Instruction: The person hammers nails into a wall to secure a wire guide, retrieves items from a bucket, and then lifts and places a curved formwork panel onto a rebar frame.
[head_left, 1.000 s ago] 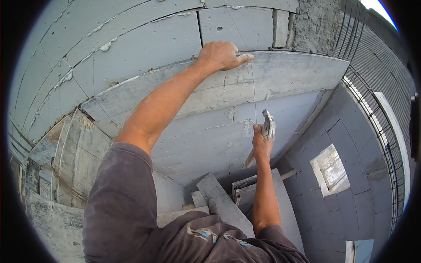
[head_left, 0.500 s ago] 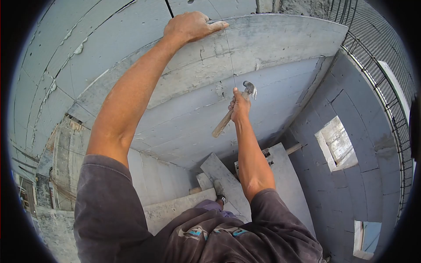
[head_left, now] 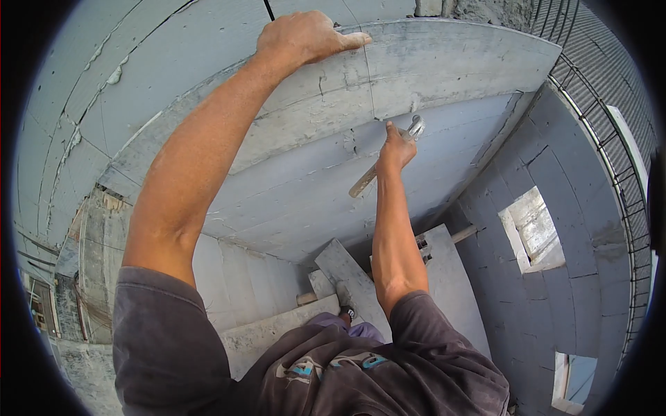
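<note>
My left hand is closed over the top edge of a long grey, mortar-stained board. Its thumb stretches right along that edge and meets a thin string, while the other fingers are partly hidden. The string hangs down across the board's face and ends near the thumb of my right hand. In that hand is a claw hammer, gripped high on its wooden handle. The metal head points up and to the right, and the handle slants down to the left. Whether my right fingers also pinch the string I cannot tell.
A grey block wall with square openings stands at the right, rebar along its top. Below me are planks and my foot. Another panelled wall curves at the upper left, beyond the board.
My right hand has moved up and to the right with the hammer, whose head has turned. My left hand keeps its place on the board, its thumb reaching slightly farther right.
</note>
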`<move>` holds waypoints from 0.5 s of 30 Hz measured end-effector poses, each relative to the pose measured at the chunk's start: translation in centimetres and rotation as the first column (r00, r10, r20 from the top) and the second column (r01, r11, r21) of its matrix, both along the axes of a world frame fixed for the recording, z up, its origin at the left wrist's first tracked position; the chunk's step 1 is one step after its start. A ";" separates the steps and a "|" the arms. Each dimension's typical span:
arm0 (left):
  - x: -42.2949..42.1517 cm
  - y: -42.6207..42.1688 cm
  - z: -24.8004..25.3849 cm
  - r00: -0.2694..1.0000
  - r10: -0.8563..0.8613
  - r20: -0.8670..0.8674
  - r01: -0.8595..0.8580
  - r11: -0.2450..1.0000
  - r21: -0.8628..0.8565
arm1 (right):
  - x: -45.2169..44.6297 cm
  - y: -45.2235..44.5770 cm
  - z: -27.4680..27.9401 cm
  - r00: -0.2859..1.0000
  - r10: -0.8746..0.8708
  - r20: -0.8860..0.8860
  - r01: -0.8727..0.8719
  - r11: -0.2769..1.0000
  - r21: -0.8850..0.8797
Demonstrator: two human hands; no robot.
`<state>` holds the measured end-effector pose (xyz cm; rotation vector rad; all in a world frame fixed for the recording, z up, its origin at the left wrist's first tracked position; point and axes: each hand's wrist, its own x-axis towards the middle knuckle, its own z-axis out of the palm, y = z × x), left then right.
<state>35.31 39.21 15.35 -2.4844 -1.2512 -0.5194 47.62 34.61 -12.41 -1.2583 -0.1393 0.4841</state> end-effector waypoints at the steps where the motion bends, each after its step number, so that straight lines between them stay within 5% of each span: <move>1: 0.0 -0.1 0.0 1.000 -0.002 -0.014 0.002 1.000 -0.005 | 0.2 0.0 0.4 0.999 -0.024 0.031 0.025 1.000 -0.014; 8: 0.3 -0.5 0.1 0.997 0.023 -0.067 -0.024 1.000 -0.013 | 0.4 0.0 4.0 0.945 -0.119 0.305 0.155 0.983 -0.096; 15: 0.0 -1.2 0.1 1.000 -0.030 -0.008 0.031 0.995 0.096 | 0.9 -1.6 1.9 0.969 0.022 0.245 -0.010 0.999 -0.051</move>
